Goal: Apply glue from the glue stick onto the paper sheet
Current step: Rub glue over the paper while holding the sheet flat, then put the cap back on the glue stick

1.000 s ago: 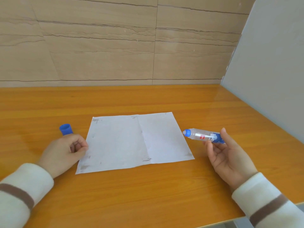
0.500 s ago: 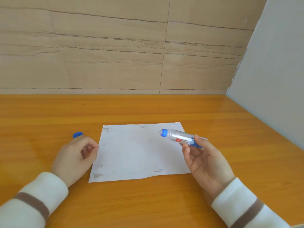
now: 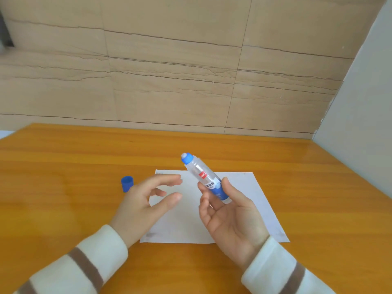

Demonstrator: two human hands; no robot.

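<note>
Glue in a clear plastic stick-shaped tube with a blue applicator tip [image 3: 202, 176] sits in the right hand [image 3: 229, 217], raised above the white paper sheet [image 3: 254, 200] that lies flat on the orange wooden surface [image 3: 63, 166]. The right fingers [image 3: 224, 185] close around the tube's lower blue end, thumb on one side, palm turned up, so the tip points up and away from the person. The left hand [image 3: 146, 202] hovers over the sheet's left part with its fingers spread loosely and nothing in them. A small blue cap [image 3: 127, 183] stands on the surface just left of the sheet, so the tube looks uncapped.

My reading is that the step in hand is getting the tube ready to apply; no glue has met the paper yet. The next move calls for turning the tip downward, bringing it onto the sheet, and steadying the paper with the free hand.

Both hands cover much of the sheet's middle. The tube's label is too small to read, and faint grey marks at the sheet's corners are hard to identify.
</note>
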